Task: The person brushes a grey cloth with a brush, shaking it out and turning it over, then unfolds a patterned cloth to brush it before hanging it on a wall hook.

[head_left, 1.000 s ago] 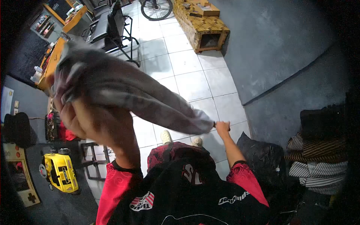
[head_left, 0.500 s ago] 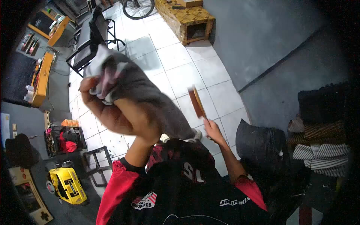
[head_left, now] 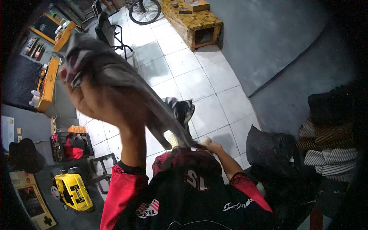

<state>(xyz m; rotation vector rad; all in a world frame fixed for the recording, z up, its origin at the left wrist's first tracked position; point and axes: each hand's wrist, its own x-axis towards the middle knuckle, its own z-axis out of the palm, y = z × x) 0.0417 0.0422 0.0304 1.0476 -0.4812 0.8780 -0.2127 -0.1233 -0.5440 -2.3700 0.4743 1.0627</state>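
Raised at the left, my left hand is closed on a crumpled grey cloth, blurred by motion. The cloth stretches diagonally down to the right, towards my body. At its lower end is my right hand, fingers closed and partly hidden; I cannot tell what is in them. The brush that hand held earlier does not show now. Beyond the cloth's lower part, a black-and-white piece of fabric appears over the floor tiles.
A woven-topped wooden bench stands ahead, beside a bicycle wheel. To the left are a black chair, wooden wall shelves, a crate and a yellow toy car. A dark cushion and folded striped cloths lie right.
My left hand has swung up and left with the cloth, which is now stretched out longer. My right hand has dropped slightly to the cloth's lower end, and the brush has gone from view.
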